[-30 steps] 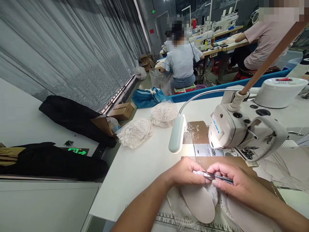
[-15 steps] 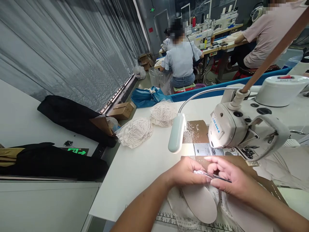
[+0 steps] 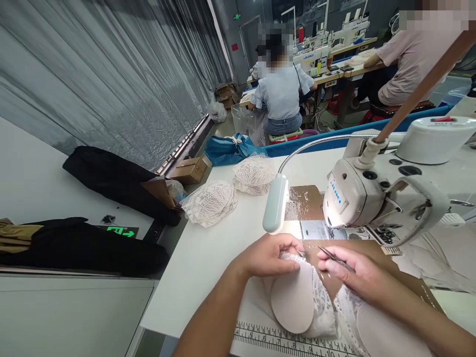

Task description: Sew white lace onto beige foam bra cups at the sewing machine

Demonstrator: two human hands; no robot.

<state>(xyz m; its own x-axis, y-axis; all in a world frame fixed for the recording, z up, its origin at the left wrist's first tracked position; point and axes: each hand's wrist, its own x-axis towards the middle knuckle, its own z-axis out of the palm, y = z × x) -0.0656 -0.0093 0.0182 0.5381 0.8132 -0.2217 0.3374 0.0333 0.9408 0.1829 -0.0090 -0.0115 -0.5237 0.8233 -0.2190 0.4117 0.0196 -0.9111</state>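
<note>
My left hand (image 3: 273,255) pinches the top edge of a white lace bra cup (image 3: 293,300) with a smooth pale pad showing on its face. The cup hangs down over the table's front edge and the printed ruler (image 3: 260,337). In my right hand (image 3: 347,267) is a pair of dark, pointed tweezers (image 3: 336,259), their tip aimed up and left, apart from the cup. Below my right wrist lies a second lace-edged cup (image 3: 383,322). Just beyond both hands stands a white JUKI sewing machine (image 3: 353,193), its needle area over a metal plate (image 3: 316,229).
Two stacks of white lace pieces, a near one (image 3: 211,203) and a far one (image 3: 254,174), lie on the white table (image 3: 201,258). A lamp (image 3: 275,203) on a bendable neck hangs left of the machine. Co-workers sit at machines behind a blue cloth edge (image 3: 323,141).
My hands have moved apart. The left has shifted left with the cup, which now shows more of its face; the tweezers have come away from it and point up-left.
</note>
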